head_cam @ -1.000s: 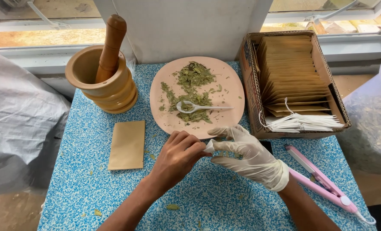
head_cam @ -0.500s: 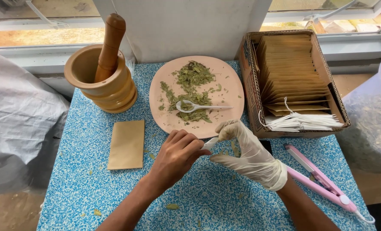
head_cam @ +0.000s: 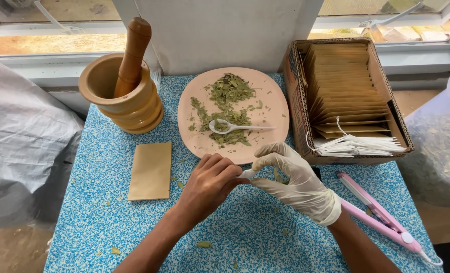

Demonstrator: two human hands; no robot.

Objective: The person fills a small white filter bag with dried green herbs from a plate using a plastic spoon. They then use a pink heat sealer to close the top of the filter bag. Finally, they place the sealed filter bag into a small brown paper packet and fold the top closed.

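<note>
Nearest the camera, both forearms reach up over the blue-speckled tabletop (head_cam: 98, 217) and the two hands meet in the middle. The bare left hand (head_cam: 209, 183) is curled, its fingertips pinched on the end of a small white piece (head_cam: 246, 174); the right hand (head_cam: 290, 177), in a white glove, pinches the same piece from the other side between thumb and forefinger, its other fingers arched above it. What the piece is cannot be told, since the fingers cover most of it. Holding it from both ends keeps it steady and raised just off the tabletop.

To the right of the gloved hand lies a pink flat-jawed heat tool (head_cam: 379, 220) with its cord trailing off the edge, close by that hand. To the left of the bare hand a flat tan packet (head_cam: 151, 170) lies alone, a few leaf crumbs around it.

Just beyond the hands sits a round pink plate (head_cam: 270, 86) of dried green leaves (head_cam: 229, 91), a white plastic spoon (head_cam: 230, 127) resting in them with its handle pointing right. Further right stands a cardboard box (head_cam: 295, 86) packed with upright tan packets, white strings draped over its near end. Far left, a wooden mortar (head_cam: 121, 96) holds a leaning pestle (head_cam: 132, 53).
</note>
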